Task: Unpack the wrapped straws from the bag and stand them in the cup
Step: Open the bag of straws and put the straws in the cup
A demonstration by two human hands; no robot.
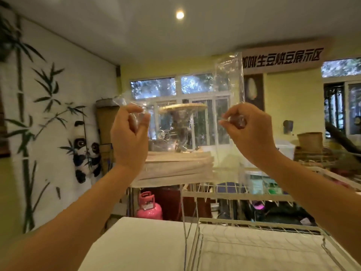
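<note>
Clear, crinkled plastic forms the bag [187,133], which is held up at head height, its upper edge pinched between thumb and fingers of the left hand [130,133] and of the right hand [248,132]. A bundle of pale paper-wrapped straws [175,169] is seen lying crosswise in the bag's lower part. No cup can be made out. The mouth is probably being pulled open; the pull should be kept even and the bag level, so that the straws are not spilled over the white wire basket [254,241] below.
</note>
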